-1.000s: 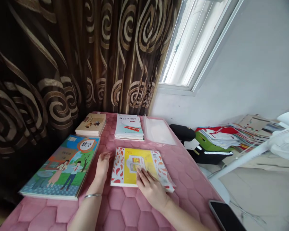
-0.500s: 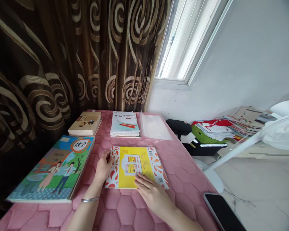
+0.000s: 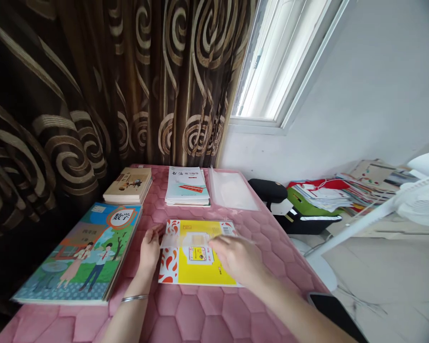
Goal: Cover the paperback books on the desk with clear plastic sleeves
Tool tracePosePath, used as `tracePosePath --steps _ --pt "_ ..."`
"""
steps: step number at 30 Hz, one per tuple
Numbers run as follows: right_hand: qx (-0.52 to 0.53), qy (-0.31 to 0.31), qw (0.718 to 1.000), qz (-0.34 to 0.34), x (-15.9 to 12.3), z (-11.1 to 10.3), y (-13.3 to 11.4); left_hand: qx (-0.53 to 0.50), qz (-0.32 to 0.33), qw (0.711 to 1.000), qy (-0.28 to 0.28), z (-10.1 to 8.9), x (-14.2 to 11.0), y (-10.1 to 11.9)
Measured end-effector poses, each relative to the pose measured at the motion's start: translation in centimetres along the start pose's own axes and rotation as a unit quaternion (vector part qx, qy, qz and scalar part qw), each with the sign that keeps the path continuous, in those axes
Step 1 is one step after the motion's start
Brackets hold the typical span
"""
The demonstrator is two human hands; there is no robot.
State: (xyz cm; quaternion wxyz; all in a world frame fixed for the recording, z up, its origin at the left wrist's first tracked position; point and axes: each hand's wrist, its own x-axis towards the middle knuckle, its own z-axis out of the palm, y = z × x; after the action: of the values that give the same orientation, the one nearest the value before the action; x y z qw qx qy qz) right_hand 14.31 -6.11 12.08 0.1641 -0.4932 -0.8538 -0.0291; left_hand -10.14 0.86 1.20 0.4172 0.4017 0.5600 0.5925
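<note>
1. Centre of the bench, and here lies the yellow book, flat on the pink quilted cover, red drop shapes running down its pale left border.
2. Right hand in over the book's right half, thumb and fingers pinched together on a clear plastic film!
3. That film stretches as a see-through band across the book's upper half, its left end close to the left hand.
4. Over to that left hand: it's at the book's left edge, fingers bent towards the border; whether they grip the book or the film, I cannot tell. A silvery bracelet circles the wrist.
5. Out left, a blue-covered book lies on top of others, two illustrated figures on its front, well apart from the yellow one.
6. Just behind it sits a stack of tan books, nearest the patterned curtain.
7. Beyond the yellow book, a pile of pale booklets, red lines drawn on the top cover, and right beside it some clear plastic sheets lying flat.
8. Near right corner: a dark phone, partly hidden behind the right forearm.
9. Off the bench to the right, a white fan leans into view, loose papers heaped behind it.
</note>
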Motion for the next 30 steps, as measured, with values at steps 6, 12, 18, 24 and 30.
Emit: tracePosePath --steps 6,12,18,24,30 --pt "-0.107 0.036 0.992 0.047 11.1 -4.8 3.1 0.181 0.063 0.98 -0.046 0.5 -0.7 -0.3" --pt "-0.085 0.003 0.981 0.173 19.6 -0.9 6.7 0.303 0.154 0.939 -0.062 1.0 -1.0 -0.7" --pt "-0.026 0.027 0.977 0.209 21.5 2.4 8.0 0.321 0.161 0.931 -0.059 1.0 -0.9 -0.8" --pt "0.063 0.048 0.988 0.13 16.5 3.4 6.8 0.325 0.176 0.928 -0.056 1.0 -0.9 -0.8" --pt "0.233 -0.058 0.97 0.03 4.8 3.8 3.1 0.323 0.177 0.928 -0.052 1.0 -1.0 -0.4"
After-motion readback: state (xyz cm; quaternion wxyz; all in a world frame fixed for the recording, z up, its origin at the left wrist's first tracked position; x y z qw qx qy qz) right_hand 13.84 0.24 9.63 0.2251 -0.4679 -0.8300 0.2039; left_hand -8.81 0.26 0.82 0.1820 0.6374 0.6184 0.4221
